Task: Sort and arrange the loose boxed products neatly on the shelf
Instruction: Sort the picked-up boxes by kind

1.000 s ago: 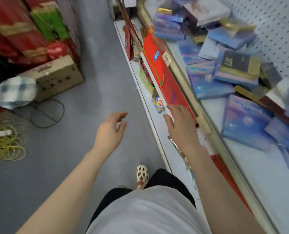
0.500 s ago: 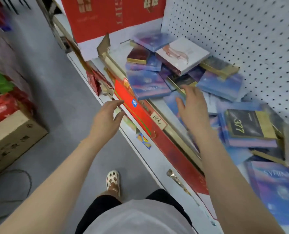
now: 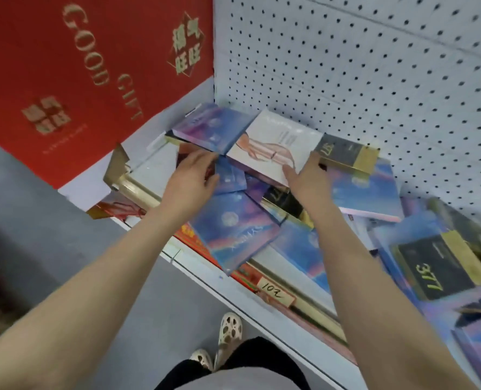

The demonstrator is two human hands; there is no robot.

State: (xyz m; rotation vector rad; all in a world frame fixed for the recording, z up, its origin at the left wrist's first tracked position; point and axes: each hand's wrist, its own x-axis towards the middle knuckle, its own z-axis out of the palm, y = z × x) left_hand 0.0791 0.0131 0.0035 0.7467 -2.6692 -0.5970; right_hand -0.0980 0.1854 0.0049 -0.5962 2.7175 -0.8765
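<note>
Several flat boxes lie jumbled on the white shelf [image 3: 155, 167]. A white box [image 3: 273, 142] with a pink figure lies near the back, next to a blue-purple box [image 3: 214, 126]. Another blue-purple box [image 3: 233, 226] overhangs the shelf's front edge. Black-and-gold "377" boxes lie at the back [image 3: 346, 154] and at the right [image 3: 441, 266]. My left hand [image 3: 190, 178] reaches over a dark red box [image 3: 185, 150], fingers loosely extended at the blue box's edge. My right hand [image 3: 308, 178] touches the white box's near edge with straight fingers.
A large red "GOOD GIFT" box [image 3: 93, 74] stands at the shelf's left end. White pegboard [image 3: 374, 66] forms the back wall. A gold rail [image 3: 138, 190] and a "102" price tag [image 3: 274, 291] run along the shelf front. Grey floor [image 3: 50, 235] lies at left.
Both hands moved forward onto the shelf. My left hand left the aisle side for the boxes near the red box. My right hand advanced to the white box.
</note>
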